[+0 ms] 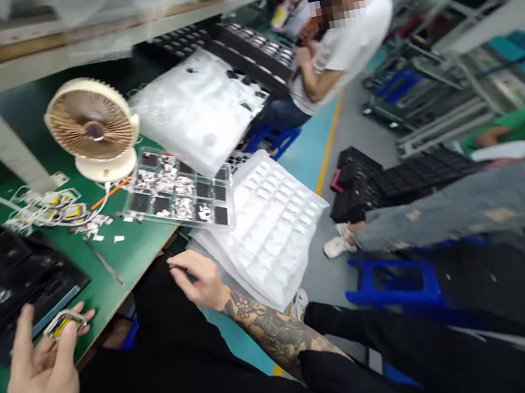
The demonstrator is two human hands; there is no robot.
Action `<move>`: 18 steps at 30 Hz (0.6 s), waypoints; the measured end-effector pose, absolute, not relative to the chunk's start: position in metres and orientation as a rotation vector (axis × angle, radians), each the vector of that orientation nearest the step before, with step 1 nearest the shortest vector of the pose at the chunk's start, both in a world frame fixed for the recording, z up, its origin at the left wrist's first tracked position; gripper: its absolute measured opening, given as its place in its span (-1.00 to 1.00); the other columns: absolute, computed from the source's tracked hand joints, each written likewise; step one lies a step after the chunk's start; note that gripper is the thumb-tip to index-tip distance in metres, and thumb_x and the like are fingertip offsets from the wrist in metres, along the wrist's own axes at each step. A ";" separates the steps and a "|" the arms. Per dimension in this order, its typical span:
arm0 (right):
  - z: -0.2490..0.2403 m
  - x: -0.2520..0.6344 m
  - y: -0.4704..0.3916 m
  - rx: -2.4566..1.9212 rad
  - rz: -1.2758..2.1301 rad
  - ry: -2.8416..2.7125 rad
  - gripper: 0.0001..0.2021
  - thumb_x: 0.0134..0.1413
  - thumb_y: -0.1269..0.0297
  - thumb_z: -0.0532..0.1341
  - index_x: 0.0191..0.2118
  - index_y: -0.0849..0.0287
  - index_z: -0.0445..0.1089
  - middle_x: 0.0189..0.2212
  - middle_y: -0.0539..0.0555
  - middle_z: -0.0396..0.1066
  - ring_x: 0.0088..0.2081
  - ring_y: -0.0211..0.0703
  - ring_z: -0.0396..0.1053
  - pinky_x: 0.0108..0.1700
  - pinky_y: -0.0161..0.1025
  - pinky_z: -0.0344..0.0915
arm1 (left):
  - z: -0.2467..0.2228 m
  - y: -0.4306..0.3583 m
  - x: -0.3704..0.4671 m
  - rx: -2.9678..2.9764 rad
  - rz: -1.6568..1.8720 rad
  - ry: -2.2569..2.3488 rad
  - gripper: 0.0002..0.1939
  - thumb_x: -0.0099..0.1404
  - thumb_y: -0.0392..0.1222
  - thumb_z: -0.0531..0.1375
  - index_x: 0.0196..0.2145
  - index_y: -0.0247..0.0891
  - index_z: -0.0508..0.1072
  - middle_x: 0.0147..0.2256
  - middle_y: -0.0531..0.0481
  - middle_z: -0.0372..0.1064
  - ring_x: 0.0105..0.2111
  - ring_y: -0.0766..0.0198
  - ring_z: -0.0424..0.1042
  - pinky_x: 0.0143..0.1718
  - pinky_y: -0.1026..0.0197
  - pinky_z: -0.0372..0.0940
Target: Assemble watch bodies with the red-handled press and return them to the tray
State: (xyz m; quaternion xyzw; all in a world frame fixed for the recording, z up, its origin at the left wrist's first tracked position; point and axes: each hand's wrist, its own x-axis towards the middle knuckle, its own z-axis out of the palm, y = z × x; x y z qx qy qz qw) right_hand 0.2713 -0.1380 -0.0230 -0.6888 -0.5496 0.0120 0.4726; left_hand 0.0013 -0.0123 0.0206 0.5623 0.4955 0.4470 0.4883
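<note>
Observing a round cream fan point(95, 128) beyond the left hand point(45, 377), a clear compartmented plastic tray point(220, 215) ahead of the right hand point(201, 282); a flat black fixture point(47, 275) crowds the left, which, half-open, grips a small yellow, white-wired part point(63, 324). Right nearly closed; contents undeterminable.

A green table point(137, 258) carries a fan point(94, 128), wired parts point(58, 207) and a clear tray point(173, 221).
</note>
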 end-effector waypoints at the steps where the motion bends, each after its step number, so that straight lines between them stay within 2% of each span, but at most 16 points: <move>1: -0.029 0.294 -0.157 -1.807 -0.029 -1.232 -0.83 0.46 0.27 0.24 0.04 0.06 0.56 -0.18 0.06 0.64 -0.19 -0.15 0.59 -0.10 -0.18 0.57 | 0.027 -0.016 0.003 1.403 1.018 1.246 -0.38 0.32 -0.05 0.50 0.29 -0.15 0.55 -0.05 -0.02 0.73 -0.27 0.02 0.75 0.04 -0.21 0.70; 3: -0.041 0.348 -0.192 -1.990 -0.147 -0.998 -0.79 0.49 0.24 0.17 0.02 0.11 0.56 -0.19 0.11 0.62 -0.24 -0.13 0.53 -0.14 -0.14 0.53 | 0.039 -0.020 0.008 1.419 0.927 1.322 -0.51 0.32 0.05 0.49 0.17 -0.02 0.64 0.02 0.08 0.71 -0.23 -0.05 0.73 0.21 -0.46 0.58; 5: -0.049 0.411 -0.219 -2.138 -0.231 -0.793 -0.72 0.50 0.22 0.10 0.05 0.16 0.54 -0.13 0.19 0.59 -0.20 -0.07 0.49 -0.08 -0.09 0.50 | 0.048 -0.020 0.014 1.341 0.878 1.346 -0.62 0.32 0.09 0.47 0.08 0.22 0.63 -0.03 0.29 0.71 -0.16 -0.10 0.72 0.37 -0.66 0.35; 6: -0.052 0.443 -0.229 -2.206 -0.244 -0.714 -0.69 0.48 0.23 0.08 0.05 0.18 0.54 -0.10 0.22 0.59 -0.15 -0.03 0.49 -0.03 -0.07 0.49 | 0.050 -0.019 0.018 1.287 0.849 1.326 -0.66 0.34 0.10 0.46 0.06 0.33 0.61 -0.08 0.39 0.70 -0.12 -0.11 0.72 0.42 -0.70 0.26; 8: -0.058 0.503 -0.240 -2.330 -0.218 -0.603 -0.66 0.42 0.30 0.07 0.08 0.22 0.54 -0.04 0.29 0.59 -0.04 0.05 0.47 0.12 -0.01 0.45 | 0.053 -0.013 0.024 1.203 0.800 1.248 -0.68 0.36 0.09 0.44 0.03 0.43 0.58 -0.14 0.46 0.70 0.00 -0.13 0.72 0.45 -0.69 0.19; 10: -0.063 0.550 -0.240 -2.433 -0.157 -0.532 -0.65 0.36 0.34 0.12 0.11 0.26 0.55 0.03 0.33 0.59 0.08 0.12 0.43 0.26 0.05 0.36 | 0.052 -0.008 0.028 1.163 0.752 1.172 -0.64 0.37 0.08 0.43 0.09 0.39 0.57 -0.06 0.39 0.71 0.14 -0.17 0.67 0.46 -0.61 0.22; 13: -0.071 0.592 -0.229 -2.520 -0.074 -0.479 -0.72 0.34 0.28 0.25 0.08 0.24 0.56 0.05 0.29 0.57 0.17 0.15 0.39 0.35 0.12 0.27 | 0.048 -0.007 0.029 1.113 0.714 1.154 -0.46 0.32 0.07 0.49 0.22 0.15 0.56 0.08 0.08 0.71 0.22 -0.26 0.61 0.43 -0.50 0.29; 16: -0.072 0.607 -0.219 -2.521 -0.073 -0.452 -0.74 0.37 0.17 0.30 0.02 0.22 0.56 0.01 0.20 0.57 0.15 0.11 0.42 0.35 0.15 0.26 | 0.043 -0.013 0.027 1.084 0.714 1.172 -0.32 0.30 0.05 0.54 0.30 -0.08 0.52 0.12 -0.15 0.69 0.14 -0.23 0.67 0.32 -0.32 0.46; 18: -0.065 0.607 -0.217 -2.479 -0.131 -0.425 -0.71 0.40 0.19 0.21 0.01 0.24 0.58 -0.04 0.25 0.57 0.10 0.11 0.43 0.31 0.12 0.31 | 0.039 -0.016 0.024 1.135 0.726 1.213 -0.29 0.29 0.02 0.56 0.31 -0.15 0.53 0.08 -0.15 0.70 0.00 -0.08 0.75 0.18 -0.05 0.61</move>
